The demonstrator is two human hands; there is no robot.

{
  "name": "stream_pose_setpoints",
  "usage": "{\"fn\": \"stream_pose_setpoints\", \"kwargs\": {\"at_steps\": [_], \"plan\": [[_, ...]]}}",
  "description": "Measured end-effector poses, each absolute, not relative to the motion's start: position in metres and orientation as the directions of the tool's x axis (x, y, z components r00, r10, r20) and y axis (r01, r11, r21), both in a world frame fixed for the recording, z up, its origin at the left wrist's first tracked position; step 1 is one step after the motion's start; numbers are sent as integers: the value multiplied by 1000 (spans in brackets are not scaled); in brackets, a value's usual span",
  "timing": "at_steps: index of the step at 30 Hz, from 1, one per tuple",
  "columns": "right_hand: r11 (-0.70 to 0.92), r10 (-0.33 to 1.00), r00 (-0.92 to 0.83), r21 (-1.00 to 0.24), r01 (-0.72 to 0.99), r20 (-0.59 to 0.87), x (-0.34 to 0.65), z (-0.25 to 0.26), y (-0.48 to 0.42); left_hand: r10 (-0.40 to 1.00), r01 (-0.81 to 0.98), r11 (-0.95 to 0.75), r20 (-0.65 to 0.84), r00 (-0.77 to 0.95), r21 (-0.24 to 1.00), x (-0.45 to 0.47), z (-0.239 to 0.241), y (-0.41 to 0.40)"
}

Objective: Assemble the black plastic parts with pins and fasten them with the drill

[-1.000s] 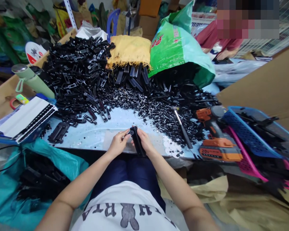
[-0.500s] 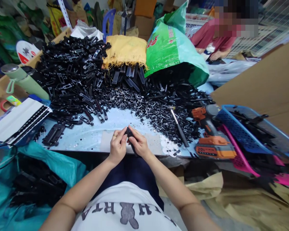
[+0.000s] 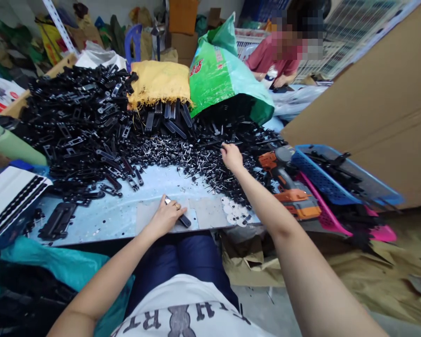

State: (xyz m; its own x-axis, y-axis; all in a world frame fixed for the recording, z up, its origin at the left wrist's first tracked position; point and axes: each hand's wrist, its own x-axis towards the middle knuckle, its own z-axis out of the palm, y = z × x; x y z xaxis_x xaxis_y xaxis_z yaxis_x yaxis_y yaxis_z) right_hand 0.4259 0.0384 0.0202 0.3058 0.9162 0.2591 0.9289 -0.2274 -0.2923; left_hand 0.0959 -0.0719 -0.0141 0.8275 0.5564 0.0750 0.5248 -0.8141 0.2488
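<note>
My left hand (image 3: 167, 215) rests near the front edge of the blue-covered table (image 3: 119, 215), fingers curled over a black plastic strip (image 3: 183, 219) that lies flat and pokes out to the right. My right hand (image 3: 231, 157) is stretched forward into the heap of small black pins with metal tips (image 3: 196, 159), fingers bent down among them; what they pinch is hidden. A large pile of black plastic strips (image 3: 80, 117) covers the table's left and back.
An orange cordless drill (image 3: 287, 182) lies right of my right arm, beside a blue basket (image 3: 333, 182) and a pink one (image 3: 337, 224). A yellow sack (image 3: 157, 82) and green bag (image 3: 221, 75) spill parts at the back. Another person (image 3: 277, 56) works behind them.
My hands, which held the black strip together, have parted. The left has laid the strip on the table; the right has reached forward into the pin heap. The view has shifted right.
</note>
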Motion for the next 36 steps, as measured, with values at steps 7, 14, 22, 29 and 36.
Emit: {"fn": "stream_pose_setpoints", "kwargs": {"at_steps": [7, 14, 22, 29, 36], "plan": [[-555, 802, 587, -225, 801, 109, 470, 30, 92, 767, 762, -642, 54, 640, 82, 103, -22, -69], [-343, 750, 505, -401, 849, 427, 455, 65, 42, 752, 711, -659, 222, 620, 246, 83, -26, -80], [190, 971, -209, -908, 374, 117, 338, 108, -96, 667, 550, -743, 493, 559, 381, 112, 10, -77], [296, 955, -94, -934, 197, 283, 285, 38, -122, 719, 465, -668, 344, 603, 582, 127, -5, -97], [493, 820, -549, -290, 821, -162, 325, 12, -127, 666, 622, -685, -20, 746, 379, 95, -21, -67]]}}
